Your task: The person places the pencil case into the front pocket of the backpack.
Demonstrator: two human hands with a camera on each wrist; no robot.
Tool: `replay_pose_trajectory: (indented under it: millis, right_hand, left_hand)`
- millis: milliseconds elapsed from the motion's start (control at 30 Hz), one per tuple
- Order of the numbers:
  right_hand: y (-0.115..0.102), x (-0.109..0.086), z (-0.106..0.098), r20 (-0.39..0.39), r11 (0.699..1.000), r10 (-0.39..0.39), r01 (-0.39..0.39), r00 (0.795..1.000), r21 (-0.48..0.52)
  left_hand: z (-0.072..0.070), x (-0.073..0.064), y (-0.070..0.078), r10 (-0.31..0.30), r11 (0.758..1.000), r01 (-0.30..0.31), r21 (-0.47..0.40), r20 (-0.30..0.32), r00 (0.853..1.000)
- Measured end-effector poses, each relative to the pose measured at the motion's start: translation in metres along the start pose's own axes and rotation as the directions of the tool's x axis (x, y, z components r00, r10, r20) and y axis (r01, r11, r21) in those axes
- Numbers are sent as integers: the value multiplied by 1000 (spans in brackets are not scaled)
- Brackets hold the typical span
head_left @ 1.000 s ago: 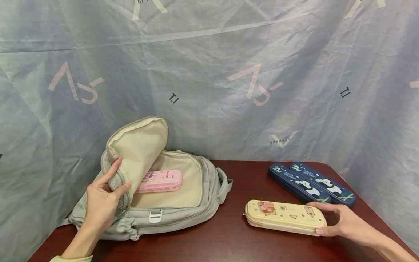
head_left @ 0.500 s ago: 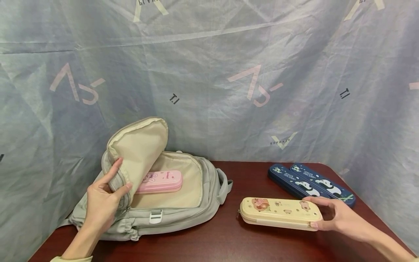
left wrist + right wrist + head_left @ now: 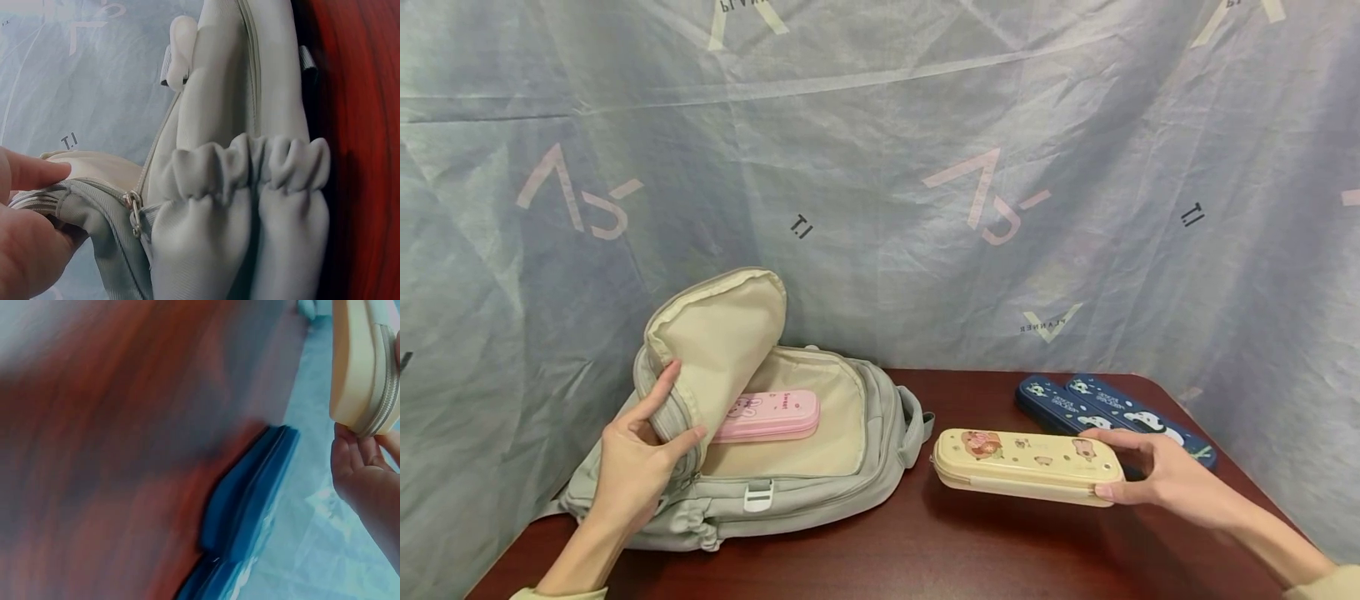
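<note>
In the head view my left hand [image 3: 638,467] grips the edge of the raised flap [image 3: 730,350] of a light grey backpack [image 3: 820,508], thumb on the cream lining. A pink pencil case [image 3: 778,414] with a bunny print lies inside the bag, its left end hidden by the flap. My right hand [image 3: 1172,479] holds a pale yellow pencil case [image 3: 1030,467] with bear prints by its right end, tilted slightly and raised over the table. The right wrist view shows fingers around the end of that yellow case [image 3: 356,369], near its zipper.
Two dark blue panda pencil cases [image 3: 1060,406] lie side by side at the table's back right, partly covered by my right hand and the yellow case. The dark red table [image 3: 865,554] ends at a grey printed cloth [image 3: 880,167] behind.
My right hand has lifted the yellow pencil case off the table and carried it left and away from me. The left hand keeps holding the flap in place.
</note>
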State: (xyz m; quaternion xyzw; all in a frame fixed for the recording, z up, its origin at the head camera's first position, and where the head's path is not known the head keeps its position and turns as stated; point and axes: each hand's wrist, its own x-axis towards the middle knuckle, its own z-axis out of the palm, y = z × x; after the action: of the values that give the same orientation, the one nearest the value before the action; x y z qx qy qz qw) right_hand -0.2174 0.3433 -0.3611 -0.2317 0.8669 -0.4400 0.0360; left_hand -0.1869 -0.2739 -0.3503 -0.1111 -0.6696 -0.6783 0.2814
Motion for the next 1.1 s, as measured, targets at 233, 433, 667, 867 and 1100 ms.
replay_pose_trajectory:
  millis: [233,433,667,867,1100]
  right_hand:
    - [-30,16,11,11,999,30,-31,999,29]
    - [-52,32,20,12,998,37,-37,999,44]
    - [-73,56,40,31,991,77,-80,997,108]
    - [-86,74,59,39,988,46,-51,998,144]
    - [-96,92,82,69,986,-29,17,997,166]
  left_hand:
    - [-1,2,0,5,1000,-5,-13,-5,1000]
    - [-1,2,1,-14,1000,14,1,-27,1000]
    - [-2,1,2,-29,998,32,51,-59,998]
    - [-1,1,1,-33,999,35,28,-69,997]
    - [1,1,1,-41,998,44,33,-84,996]
